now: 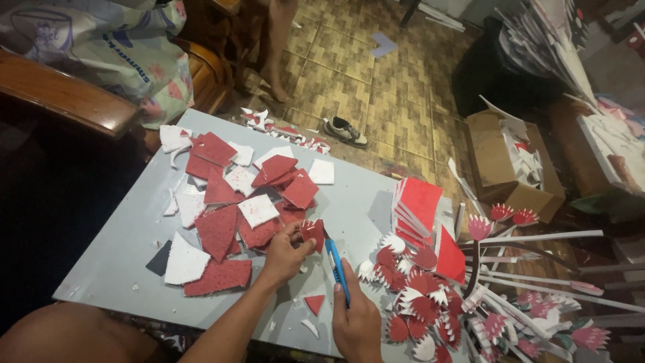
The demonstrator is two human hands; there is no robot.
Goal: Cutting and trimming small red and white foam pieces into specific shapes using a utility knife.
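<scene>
My left hand [285, 254] pinches a small red foam piece [313, 232] with a jagged edge, held just above the grey board [349, 202]. My right hand [356, 319] grips a blue utility knife [336, 265], its tip pointing up at the red piece. A small red triangular offcut [314, 304] and a white sliver [310, 328] lie on the board between my forearms.
Red and white foam scraps [228, 208] cover the board's left half. A stack of red sheets [418, 205] and a heap of cut petal shapes [413, 296] sit to the right. Sticks with foam flowers [531, 269], a cardboard box [510, 168], a shoe [346, 131] and a wooden armrest [67, 94] surround the board.
</scene>
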